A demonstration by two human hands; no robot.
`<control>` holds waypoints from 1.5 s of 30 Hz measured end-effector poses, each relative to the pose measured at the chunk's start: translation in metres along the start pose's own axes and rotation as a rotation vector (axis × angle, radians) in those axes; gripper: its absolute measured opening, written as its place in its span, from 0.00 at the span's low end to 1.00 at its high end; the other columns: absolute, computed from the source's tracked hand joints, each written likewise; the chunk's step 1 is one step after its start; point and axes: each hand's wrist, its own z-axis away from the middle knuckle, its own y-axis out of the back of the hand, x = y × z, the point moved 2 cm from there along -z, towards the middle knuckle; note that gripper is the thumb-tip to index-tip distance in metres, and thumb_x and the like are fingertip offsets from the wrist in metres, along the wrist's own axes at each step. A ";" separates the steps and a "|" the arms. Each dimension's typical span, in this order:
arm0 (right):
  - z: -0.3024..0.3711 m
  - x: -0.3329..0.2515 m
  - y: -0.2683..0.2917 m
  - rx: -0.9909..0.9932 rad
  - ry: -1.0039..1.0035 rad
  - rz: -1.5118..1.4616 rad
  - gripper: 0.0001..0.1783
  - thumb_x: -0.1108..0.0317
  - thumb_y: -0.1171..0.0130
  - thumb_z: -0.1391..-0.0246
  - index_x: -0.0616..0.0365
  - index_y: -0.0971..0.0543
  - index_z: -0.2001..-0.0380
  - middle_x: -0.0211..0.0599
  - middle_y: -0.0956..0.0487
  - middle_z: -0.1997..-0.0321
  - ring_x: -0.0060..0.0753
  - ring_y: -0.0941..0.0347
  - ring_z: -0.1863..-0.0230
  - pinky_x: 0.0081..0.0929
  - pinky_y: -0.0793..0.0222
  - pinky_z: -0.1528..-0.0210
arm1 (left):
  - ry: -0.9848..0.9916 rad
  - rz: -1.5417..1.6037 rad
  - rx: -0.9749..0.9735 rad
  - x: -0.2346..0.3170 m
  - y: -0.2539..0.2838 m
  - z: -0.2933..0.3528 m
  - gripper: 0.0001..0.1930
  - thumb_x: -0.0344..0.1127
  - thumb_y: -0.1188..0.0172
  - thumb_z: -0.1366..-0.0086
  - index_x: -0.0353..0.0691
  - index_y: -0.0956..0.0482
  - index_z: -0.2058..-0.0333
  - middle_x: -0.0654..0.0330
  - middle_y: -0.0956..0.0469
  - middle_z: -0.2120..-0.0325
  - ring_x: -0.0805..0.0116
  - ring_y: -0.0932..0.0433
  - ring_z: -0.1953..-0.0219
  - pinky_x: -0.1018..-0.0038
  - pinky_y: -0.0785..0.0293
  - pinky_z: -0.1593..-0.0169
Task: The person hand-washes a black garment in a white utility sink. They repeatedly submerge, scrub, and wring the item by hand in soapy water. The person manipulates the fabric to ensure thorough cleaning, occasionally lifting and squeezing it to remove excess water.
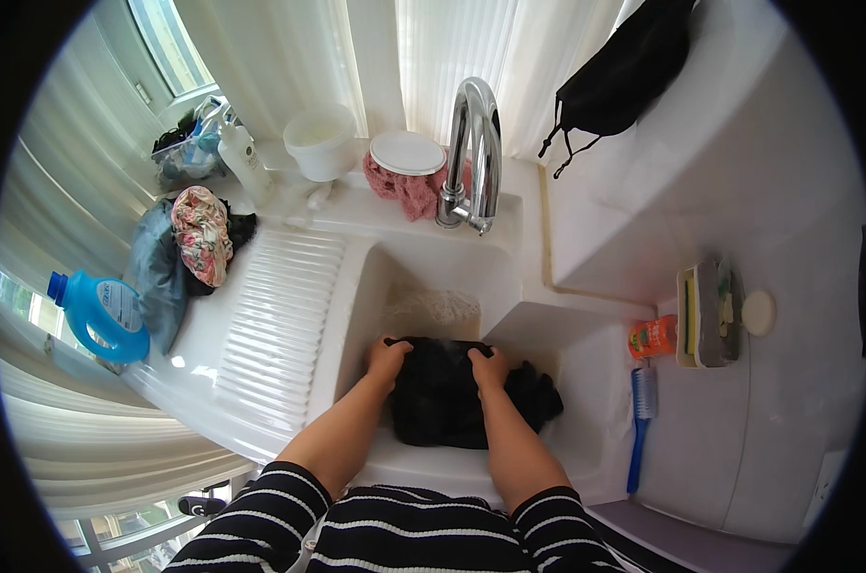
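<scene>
A dark black garment (440, 396) is stretched between my two hands inside the white sink (354, 315); what sort of garment it is I cannot tell. My left hand (388, 360) grips its far left corner, thumb on top. At its far right corner, my right hand (490, 366) is closed on the same cloth. A bunched end of black fabric spreads to the right, past my right forearm. Cloudy, slightly foamy water (433, 307) shows beyond the garment, at the far side of the basin.
A ribbed washboard (280, 315) adjoins the basin's left. Behind stands a chrome faucet (471, 143). Clothes (160, 272) and a blue detergent jug (108, 315) lie far left. To the right are a blue-handled brush (641, 420), an orange container (651, 337) and a sponge holder (705, 349).
</scene>
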 end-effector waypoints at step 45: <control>0.096 -0.038 -0.051 0.160 0.898 -0.071 0.13 0.59 0.45 0.48 0.57 0.30 0.69 0.43 0.26 0.69 0.48 0.28 0.69 0.39 0.32 0.67 | 0.280 0.719 -0.357 0.054 -0.023 0.080 0.13 0.43 0.53 0.35 0.40 0.27 0.71 0.60 0.27 0.76 0.67 0.28 0.74 0.73 0.30 0.68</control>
